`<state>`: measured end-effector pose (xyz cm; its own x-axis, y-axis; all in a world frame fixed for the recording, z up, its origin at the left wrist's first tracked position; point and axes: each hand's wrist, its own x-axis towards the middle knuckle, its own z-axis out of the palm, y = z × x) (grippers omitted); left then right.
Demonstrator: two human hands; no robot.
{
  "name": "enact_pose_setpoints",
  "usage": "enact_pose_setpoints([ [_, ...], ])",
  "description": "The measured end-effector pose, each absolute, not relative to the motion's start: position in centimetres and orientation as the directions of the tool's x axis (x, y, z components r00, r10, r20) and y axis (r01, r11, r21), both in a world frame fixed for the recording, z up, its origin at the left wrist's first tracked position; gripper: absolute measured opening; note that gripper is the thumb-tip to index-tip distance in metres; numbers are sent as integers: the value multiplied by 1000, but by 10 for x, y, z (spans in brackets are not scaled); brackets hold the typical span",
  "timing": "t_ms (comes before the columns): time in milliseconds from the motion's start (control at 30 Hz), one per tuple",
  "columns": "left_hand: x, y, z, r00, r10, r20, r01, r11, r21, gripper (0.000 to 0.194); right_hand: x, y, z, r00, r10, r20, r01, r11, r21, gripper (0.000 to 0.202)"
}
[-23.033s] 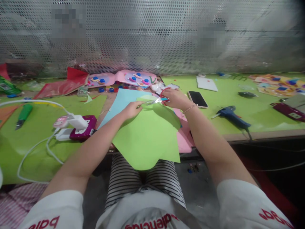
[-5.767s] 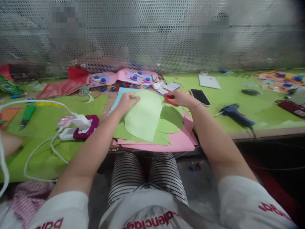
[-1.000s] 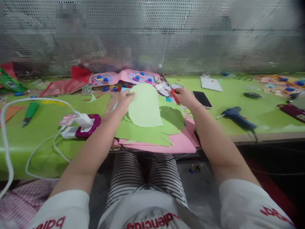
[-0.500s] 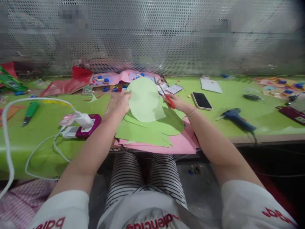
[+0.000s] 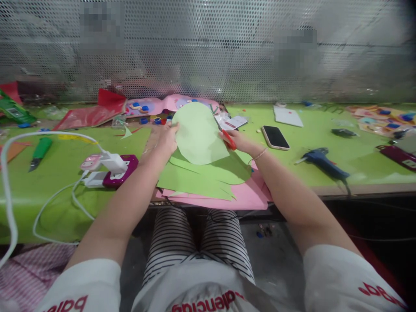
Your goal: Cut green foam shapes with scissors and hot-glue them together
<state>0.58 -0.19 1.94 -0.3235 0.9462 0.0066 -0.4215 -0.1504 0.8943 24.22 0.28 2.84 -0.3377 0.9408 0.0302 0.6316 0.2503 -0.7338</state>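
My left hand (image 5: 169,136) pinches the left edge of a pale green rounded sheet of paper (image 5: 199,134), which is held up at a tilt. In my right hand (image 5: 238,141) is a pair of scissors with red handles (image 5: 230,139), its blades at the right edge of that sheet. Below lie brighter green paper pieces (image 5: 195,181) with cut edges. Pink sheets (image 5: 250,199) stick out from under them at the table's front edge.
A phone (image 5: 275,137) and a blue glue gun (image 5: 325,164) lie to the right. On the left are a purple power strip (image 5: 132,164) with white chargers and cables, and a green-handled knife (image 5: 42,149). A perforated metal panel (image 5: 208,52) rises behind.
My right hand and the scissors have shifted slightly left, against the sheet's right edge. The pale green sheet has moved a little up and left. My left hand keeps its hold.
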Motion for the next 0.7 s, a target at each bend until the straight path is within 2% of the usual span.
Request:
enact_pose_setpoints([
  [200,7,-3,22,-313,950,-7,-421,-132,898,11,241,4,27,-315,949,22,634,227,-739,50],
  [533,8,-3,21,-328,945,-3,-429,-146,892,12,238,4,27,-273,960,59,658,231,-716,39],
  [700,8,-3,21,-320,947,9,-437,-156,886,12,235,-1,30,-268,963,40,660,214,-720,42],
])
